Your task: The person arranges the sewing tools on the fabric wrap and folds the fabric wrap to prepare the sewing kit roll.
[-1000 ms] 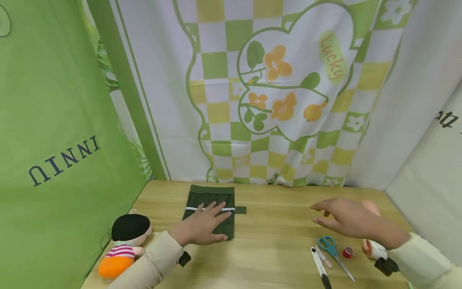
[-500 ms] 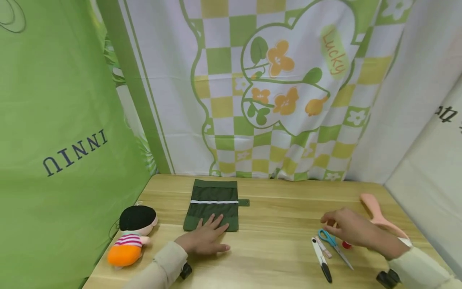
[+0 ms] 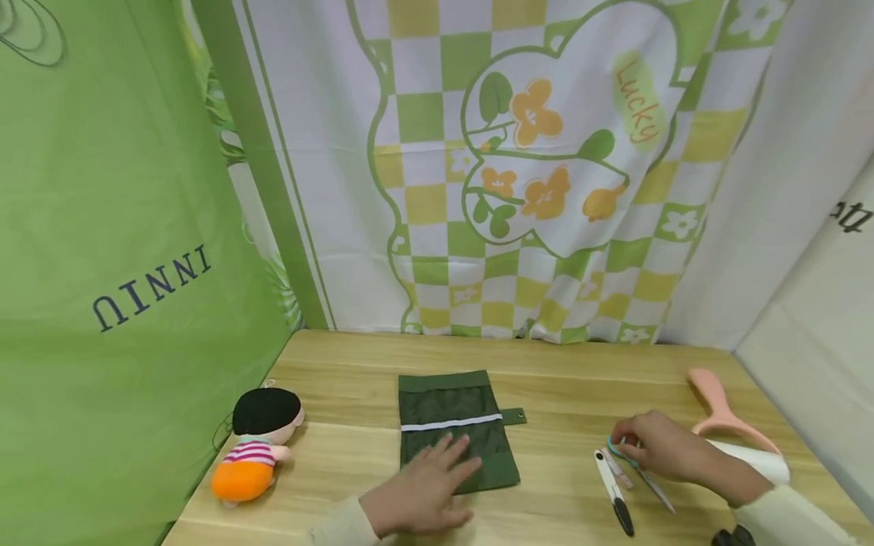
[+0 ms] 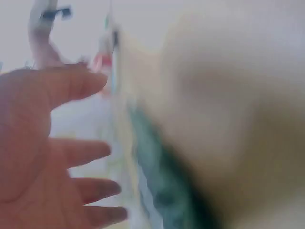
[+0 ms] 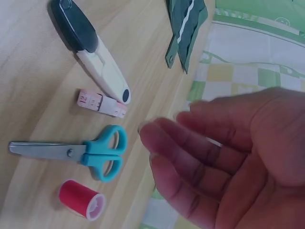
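Note:
My left hand [image 3: 426,489] lies with fingers spread on the lower part of a dark green fabric pouch [image 3: 451,402] with a white band and a snap tab. In the left wrist view, blurred, the fingers are straight and grip nothing. My right hand [image 3: 672,447] hovers over the blue-handled scissors [image 5: 102,152], fingers loosely bent. The right wrist view shows a gap between fingertips and handles. Beside the scissors lie a red thread spool [image 5: 81,199], a folded pink measuring tape [image 5: 101,103] and a black-and-white tool like a utility knife [image 5: 93,55].
A lint roller with a pink handle [image 3: 717,406] lies at the right, partly behind the right forearm. On the left is a doll [image 3: 256,447] with black hair and orange bottoms. Curtains enclose the wooden table [image 3: 355,356] at the back and sides.
The pouch has slid right and nearer to me under my left hand, turning slightly. My right hand has come down closer to the scissors.

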A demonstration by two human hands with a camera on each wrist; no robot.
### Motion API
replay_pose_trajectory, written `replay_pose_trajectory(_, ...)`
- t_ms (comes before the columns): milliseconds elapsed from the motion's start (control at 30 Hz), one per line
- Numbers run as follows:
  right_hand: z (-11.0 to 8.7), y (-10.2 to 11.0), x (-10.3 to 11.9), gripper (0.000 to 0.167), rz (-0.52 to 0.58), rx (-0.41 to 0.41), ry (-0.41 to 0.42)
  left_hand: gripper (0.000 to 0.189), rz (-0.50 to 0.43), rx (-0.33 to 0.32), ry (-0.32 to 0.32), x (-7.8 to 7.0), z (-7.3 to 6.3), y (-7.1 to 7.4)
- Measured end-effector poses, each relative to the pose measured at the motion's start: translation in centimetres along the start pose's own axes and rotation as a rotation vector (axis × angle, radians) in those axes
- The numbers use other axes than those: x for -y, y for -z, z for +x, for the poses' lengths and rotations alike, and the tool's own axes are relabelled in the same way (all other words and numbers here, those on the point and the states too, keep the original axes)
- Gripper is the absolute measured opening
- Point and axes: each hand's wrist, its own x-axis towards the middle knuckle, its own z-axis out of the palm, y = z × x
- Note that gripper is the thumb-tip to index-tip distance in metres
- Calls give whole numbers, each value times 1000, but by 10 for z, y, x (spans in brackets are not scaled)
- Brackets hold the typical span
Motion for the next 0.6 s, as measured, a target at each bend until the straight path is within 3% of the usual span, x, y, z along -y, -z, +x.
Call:
replay_pose_trajectory(100, -3, 0, -1, 9, -56, -46, -60, 93, -44, -99, 179, 36, 6, 11)
replay_pose_trajectory(200, -5, -1, -3, 4, -168, -106, -72, 117, -124, -89, 312, 73, 12, 7)
replay_pose_trajectory(267, -5, -2, -5, 5, -260, -142, -64, 126, -136, -38, 317, 88, 16, -2)
replay_pose_trajectory(367, 2, -1, -9, 12, -382, -162, -52, 132, -119, 33, 265, 96, 23, -11)
replay_pose_trajectory(433, 11, 3, -11, 18, -445, -135, -53, 133, -90, 64, 228, 93, 29, -9)
replay_pose_trajectory(600, 38, 13, -19, 11, -512, -13, -35, 133, -48, 94, 197, 87, 32, -4)
